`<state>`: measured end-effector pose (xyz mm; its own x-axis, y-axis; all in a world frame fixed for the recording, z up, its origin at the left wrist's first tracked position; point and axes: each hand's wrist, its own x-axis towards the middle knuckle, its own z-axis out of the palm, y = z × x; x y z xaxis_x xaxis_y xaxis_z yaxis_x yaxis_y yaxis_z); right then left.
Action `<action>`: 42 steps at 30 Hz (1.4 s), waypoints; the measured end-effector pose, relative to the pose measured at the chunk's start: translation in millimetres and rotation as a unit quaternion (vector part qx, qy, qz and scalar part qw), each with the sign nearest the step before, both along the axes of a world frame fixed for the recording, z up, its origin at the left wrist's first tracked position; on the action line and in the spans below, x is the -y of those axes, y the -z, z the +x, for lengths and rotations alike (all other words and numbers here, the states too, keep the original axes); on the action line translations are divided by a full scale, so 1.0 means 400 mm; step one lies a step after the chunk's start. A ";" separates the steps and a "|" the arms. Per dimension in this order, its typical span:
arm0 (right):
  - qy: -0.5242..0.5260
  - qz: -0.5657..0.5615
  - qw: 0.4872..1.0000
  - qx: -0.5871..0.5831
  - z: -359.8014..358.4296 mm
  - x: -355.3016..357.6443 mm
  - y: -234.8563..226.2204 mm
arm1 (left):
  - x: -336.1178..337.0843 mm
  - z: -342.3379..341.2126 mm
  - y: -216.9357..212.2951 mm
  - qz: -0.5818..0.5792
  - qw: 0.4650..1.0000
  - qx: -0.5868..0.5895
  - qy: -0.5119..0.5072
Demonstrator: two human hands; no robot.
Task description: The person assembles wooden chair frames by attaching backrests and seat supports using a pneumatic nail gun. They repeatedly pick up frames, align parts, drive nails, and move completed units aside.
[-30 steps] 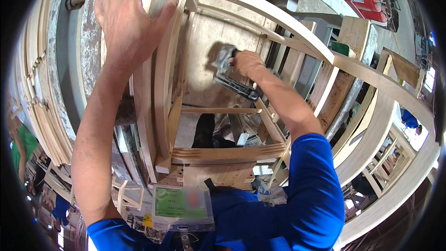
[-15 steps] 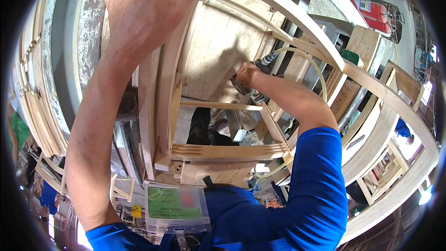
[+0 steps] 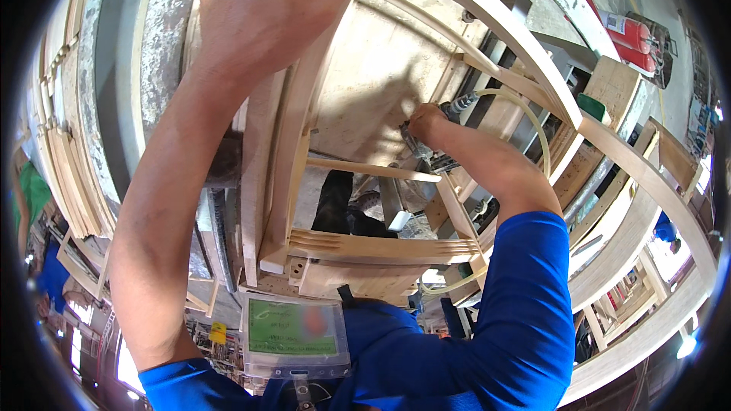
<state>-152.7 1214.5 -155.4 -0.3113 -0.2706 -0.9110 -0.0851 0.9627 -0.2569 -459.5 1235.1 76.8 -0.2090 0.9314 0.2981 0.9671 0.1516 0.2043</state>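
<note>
Green badge [image 3: 293, 336] below chair frame [image 3: 289, 152]

The left hand [image 3: 259, 19] grips the top of a pale wooden chair frame [image 3: 285, 175], with the fingers wrapped over its upper rail. The right hand [image 3: 426, 123] is closed around a dark power tool [image 3: 449, 110] just beside the frame's thin crossbar [image 3: 373, 170]. A yellowish hose [image 3: 533, 118] curves near the tool. A clear badge holder with a green card [image 3: 293, 331] hangs at the blue shirt [image 3: 518, 320].
</note>
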 end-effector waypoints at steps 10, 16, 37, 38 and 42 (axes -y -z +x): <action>0.284 -0.002 0.955 0.088 -0.091 -0.044 -0.026 | 0.007 -0.007 0.006 -0.019 1.000 -0.016 -0.006; 0.380 -0.109 0.914 0.087 -0.240 0.030 0.023 | -0.002 -0.006 -0.003 -0.027 1.000 -0.008 -0.006; 0.710 -0.273 0.564 0.323 -0.189 0.128 0.188 | -0.023 -0.012 -0.034 -0.090 0.996 0.012 -0.010; 0.717 -0.244 0.585 0.289 -0.185 0.139 0.194 | -0.028 -0.009 -0.042 -0.086 0.996 0.003 -0.010; 0.666 -0.334 0.604 0.283 -0.166 0.111 0.152 | -0.027 -0.005 -0.037 -0.045 0.999 -0.006 -0.004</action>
